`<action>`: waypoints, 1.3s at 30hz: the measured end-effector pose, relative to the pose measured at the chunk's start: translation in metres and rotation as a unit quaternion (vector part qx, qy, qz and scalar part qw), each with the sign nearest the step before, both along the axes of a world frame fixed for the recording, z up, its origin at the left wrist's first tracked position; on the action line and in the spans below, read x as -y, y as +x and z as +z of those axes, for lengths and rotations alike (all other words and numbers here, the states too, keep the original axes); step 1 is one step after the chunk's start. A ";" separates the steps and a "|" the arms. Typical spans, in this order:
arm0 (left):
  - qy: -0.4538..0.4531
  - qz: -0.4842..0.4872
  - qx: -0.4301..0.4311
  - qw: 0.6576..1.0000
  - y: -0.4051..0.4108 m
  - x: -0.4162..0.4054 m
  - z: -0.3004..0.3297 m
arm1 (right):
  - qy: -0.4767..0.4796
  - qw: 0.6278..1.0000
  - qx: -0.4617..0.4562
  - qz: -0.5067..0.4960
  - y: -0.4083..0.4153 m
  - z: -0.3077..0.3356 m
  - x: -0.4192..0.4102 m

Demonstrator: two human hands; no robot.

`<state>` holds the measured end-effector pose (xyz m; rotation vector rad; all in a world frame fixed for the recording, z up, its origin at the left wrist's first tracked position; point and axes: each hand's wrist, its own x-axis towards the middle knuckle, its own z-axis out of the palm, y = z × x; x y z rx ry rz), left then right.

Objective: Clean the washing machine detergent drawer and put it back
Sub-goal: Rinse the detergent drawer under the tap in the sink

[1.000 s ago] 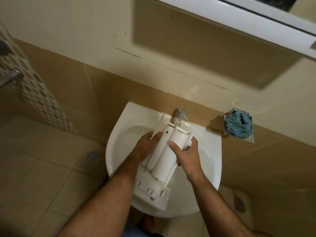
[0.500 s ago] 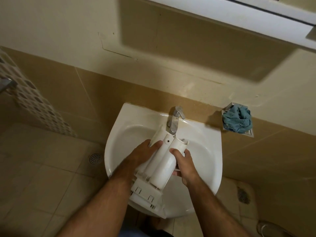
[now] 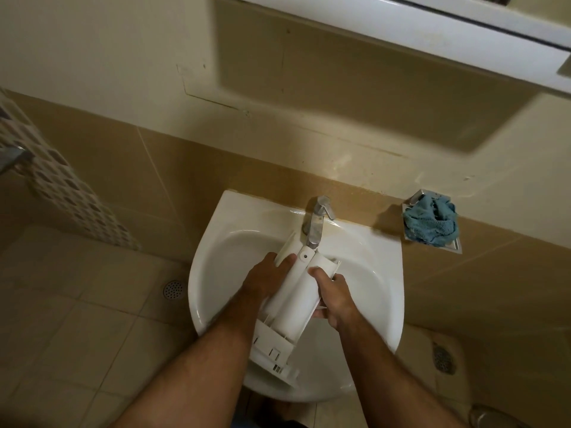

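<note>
The person holds the white drawer [image 3: 293,298] over the sink [image 3: 370,273], its far end just under the tap [image 3: 315,223]. The left hand [image 3: 268,279] grips its left side, fingers lying on top; the right hand [image 3: 335,296] curls round its right edge. A blue cloth [image 3: 431,223] sits in a wall dish to the right.

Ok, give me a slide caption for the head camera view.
Both hands, left hand and right hand, hold the detergent drawer over the sink beneath the tap.
</note>
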<state>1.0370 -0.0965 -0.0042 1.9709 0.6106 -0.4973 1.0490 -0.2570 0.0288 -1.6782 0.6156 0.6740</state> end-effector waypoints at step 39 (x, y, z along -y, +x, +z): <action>0.100 -0.114 0.041 0.988 0.016 0.009 -0.014 | 0.028 0.988 0.108 -0.108 0.022 -0.036 -0.010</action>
